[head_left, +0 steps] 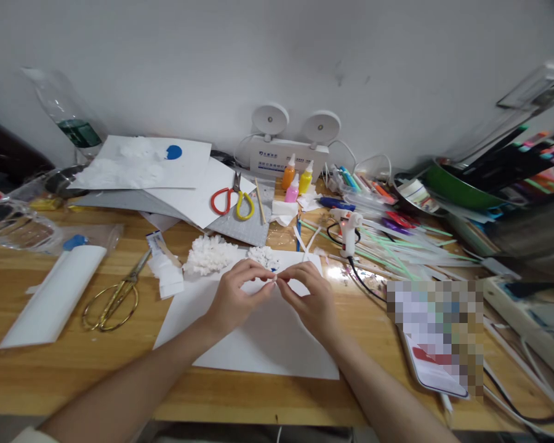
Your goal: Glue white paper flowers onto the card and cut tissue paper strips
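Thumb and fingertips of my left hand (244,290) and my right hand (310,295) meet in a pinch over a white sheet of paper (268,344). Between them is a tiny white piece (274,278), too small to name. Just beyond my left hand lies a fluffy white pile (208,253). A smaller heap of white bits (262,255) sits behind the fingertips. Two narrow white strips (308,241) cross near my right hand.
Gold-handled scissors (113,303) and a folded white sheet (55,295) lie left. Behind are red-and-yellow-handled scissors (233,200) and small paint bottles (292,187). To the right are a glue gun (348,231) with its cable, a phone (436,369) and a power strip (526,332).
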{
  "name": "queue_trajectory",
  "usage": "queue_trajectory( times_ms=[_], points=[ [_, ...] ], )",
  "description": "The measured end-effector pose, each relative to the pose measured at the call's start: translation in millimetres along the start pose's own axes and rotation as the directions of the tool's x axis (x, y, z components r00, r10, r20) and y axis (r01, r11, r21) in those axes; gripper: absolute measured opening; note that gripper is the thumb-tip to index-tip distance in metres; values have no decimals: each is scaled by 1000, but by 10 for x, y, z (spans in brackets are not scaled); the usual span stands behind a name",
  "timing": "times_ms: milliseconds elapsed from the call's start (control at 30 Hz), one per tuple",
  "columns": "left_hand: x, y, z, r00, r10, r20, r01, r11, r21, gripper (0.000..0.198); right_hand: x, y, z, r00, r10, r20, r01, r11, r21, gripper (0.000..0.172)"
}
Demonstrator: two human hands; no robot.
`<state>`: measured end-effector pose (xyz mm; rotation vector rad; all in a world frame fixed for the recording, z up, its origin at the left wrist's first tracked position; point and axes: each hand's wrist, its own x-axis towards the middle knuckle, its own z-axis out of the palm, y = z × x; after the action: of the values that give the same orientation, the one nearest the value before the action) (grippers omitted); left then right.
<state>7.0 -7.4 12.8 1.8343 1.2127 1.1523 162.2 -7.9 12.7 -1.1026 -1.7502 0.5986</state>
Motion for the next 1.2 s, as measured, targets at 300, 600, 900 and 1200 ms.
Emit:
queue_trajectory(
  times_ms=[300, 600, 900, 1200],
  points=[
    [-17, 30, 22, 998, -63, -16, 59, 984, -167, 11, -59, 84, 108, 972, 225, 71, -235, 909, 345, 8],
    [-23, 31, 0, 995, -95, -39, 82, 964, -252, 8, -38, 82, 74, 927, 327, 181, -373, 770, 518, 11],
    [-26, 1, 16, 994, -106, 3, 103, 954, -280, 11, -13, 129, 115, 845, 451, 286, -513, 536, 671, 11],
    [-24, 0, 5, 996, -78, 35, 85, 961, -262, 9, -31, 195, 104, 817, 453, 358, -562, 481, 673, 15]
  ],
)
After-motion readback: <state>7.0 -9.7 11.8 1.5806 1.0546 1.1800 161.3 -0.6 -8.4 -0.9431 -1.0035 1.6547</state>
